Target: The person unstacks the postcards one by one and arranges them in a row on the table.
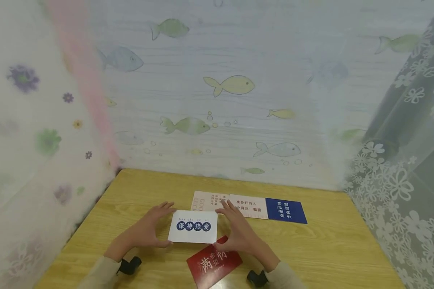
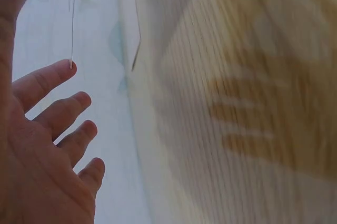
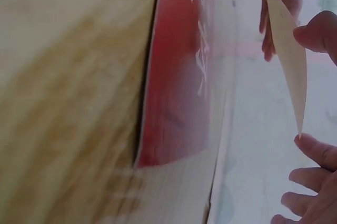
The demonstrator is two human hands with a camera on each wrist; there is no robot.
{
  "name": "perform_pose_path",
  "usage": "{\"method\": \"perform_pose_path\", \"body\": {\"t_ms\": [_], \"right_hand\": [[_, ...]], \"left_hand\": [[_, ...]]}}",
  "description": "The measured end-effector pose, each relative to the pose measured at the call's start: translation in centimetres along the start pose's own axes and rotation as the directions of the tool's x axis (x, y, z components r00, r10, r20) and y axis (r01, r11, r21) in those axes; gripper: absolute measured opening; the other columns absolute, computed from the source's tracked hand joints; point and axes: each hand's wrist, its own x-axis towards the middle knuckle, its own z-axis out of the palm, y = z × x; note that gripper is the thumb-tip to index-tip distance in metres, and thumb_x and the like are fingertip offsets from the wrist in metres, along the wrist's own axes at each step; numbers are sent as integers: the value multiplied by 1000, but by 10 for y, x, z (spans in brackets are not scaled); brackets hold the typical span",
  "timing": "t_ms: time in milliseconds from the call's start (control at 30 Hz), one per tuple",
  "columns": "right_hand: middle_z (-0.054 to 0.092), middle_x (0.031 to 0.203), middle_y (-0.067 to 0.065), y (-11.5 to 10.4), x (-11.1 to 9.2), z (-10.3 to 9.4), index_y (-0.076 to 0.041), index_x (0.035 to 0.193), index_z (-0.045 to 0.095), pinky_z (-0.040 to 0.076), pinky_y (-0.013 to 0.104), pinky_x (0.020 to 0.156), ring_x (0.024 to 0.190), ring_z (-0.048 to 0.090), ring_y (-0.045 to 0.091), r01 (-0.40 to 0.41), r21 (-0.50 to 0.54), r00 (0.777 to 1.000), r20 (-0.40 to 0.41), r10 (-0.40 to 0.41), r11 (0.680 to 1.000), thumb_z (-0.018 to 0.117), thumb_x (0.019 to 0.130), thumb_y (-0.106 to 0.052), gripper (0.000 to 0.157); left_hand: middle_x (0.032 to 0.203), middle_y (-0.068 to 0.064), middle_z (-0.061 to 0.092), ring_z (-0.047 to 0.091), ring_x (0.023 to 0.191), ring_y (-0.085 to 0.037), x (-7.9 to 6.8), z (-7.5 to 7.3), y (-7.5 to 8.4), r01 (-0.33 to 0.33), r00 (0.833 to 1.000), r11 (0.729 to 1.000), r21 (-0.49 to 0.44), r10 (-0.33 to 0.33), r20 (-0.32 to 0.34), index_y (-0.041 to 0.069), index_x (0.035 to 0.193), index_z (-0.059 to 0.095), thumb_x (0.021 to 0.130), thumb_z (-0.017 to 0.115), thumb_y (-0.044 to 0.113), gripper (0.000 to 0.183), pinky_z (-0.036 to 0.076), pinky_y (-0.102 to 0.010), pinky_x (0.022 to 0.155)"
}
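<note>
A white card (image 1: pixel 193 237) with blue round characters is held up above the table by both hands. My left hand (image 1: pixel 143 229) grips its left side, the thumb at the lower corner and the index finger at the upper one. On the right side my right hand (image 1: pixel 240 230) holds it the same way, thumb below and index finger above. In the right wrist view the card (image 3: pixel 287 50) appears edge-on between fingertips, slightly bowed. Under and beside the right hand a red card (image 1: pixel 217 265) with white characters lies on the table, its upper part partly covered by that hand.
Further back on the wooden table (image 1: pixel 332 241) lie a pale pink card (image 1: pixel 202 198), a cream card (image 1: pixel 251 205) and a blue card (image 1: pixel 286 210) in a row, edges close together. Patterned fabric with fish (image 1: pixel 231 85) hangs behind; a lace curtain (image 1: pixel 398 200) hangs at the right.
</note>
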Motion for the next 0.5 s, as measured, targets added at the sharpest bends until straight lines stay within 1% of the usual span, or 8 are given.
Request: {"method": "perform_pose_path", "body": {"t_ms": [100, 167, 233, 333, 433, 500], "right_hand": [[35, 160, 25, 7, 16, 6, -2, 142, 54, 23, 66, 121, 151, 23, 48, 0, 1, 1000, 20, 0, 1000, 90, 63, -38, 94], [36, 159, 26, 11, 30, 10, -2, 142, 54, 19, 64, 123, 152, 23, 48, -12, -1, 999, 45, 12, 1000, 89, 64, -40, 94], [36, 159, 26, 14, 46, 13, -2, 142, 54, 17, 63, 124, 152, 22, 48, -29, -5, 997, 69, 29, 1000, 88, 65, -42, 93], [36, 160, 25, 20, 69, 18, -3, 142, 55, 18, 62, 124, 152, 22, 48, -51, -15, 993, 108, 52, 999, 88, 66, -44, 93], [35, 161, 25, 25, 89, 24, -3, 143, 55, 19, 63, 123, 152, 21, 48, -68, -45, 986, 146, 74, 997, 88, 67, -45, 93], [35, 161, 23, 29, 100, 28, -4, 144, 54, 20, 62, 124, 152, 21, 47, -83, -73, 981, 169, 94, 994, 89, 68, -46, 94]], "left_hand": [[157, -25, 41, 29, 146, -53, 7, -5, -14, 44, 998, 999, 16, -45, 45, 1, 147, 51, 69, 92, 40, 96, 27, -74, 113], [157, -26, 40, 27, 147, -53, 12, -10, -24, 66, 995, 997, 40, -69, 66, 1, 147, 50, 70, 91, 40, 96, 26, -74, 114], [157, -27, 39, 26, 147, -55, 17, -16, -34, 89, 992, 995, 54, -93, 87, 0, 147, 49, 70, 91, 39, 96, 25, -75, 113], [156, -29, 39, 25, 146, -58, 27, -24, -49, 115, 986, 990, 79, -123, 108, -2, 147, 49, 69, 91, 37, 97, 24, -76, 113], [156, -31, 38, 24, 145, -60, 37, -32, -62, 137, 978, 985, 100, -151, 143, -3, 148, 47, 69, 91, 37, 99, 24, -77, 112], [156, -32, 37, 22, 144, -61, 43, -36, -69, 158, 969, 982, 108, -175, 175, -3, 149, 45, 70, 90, 37, 100, 24, -77, 112]]}}
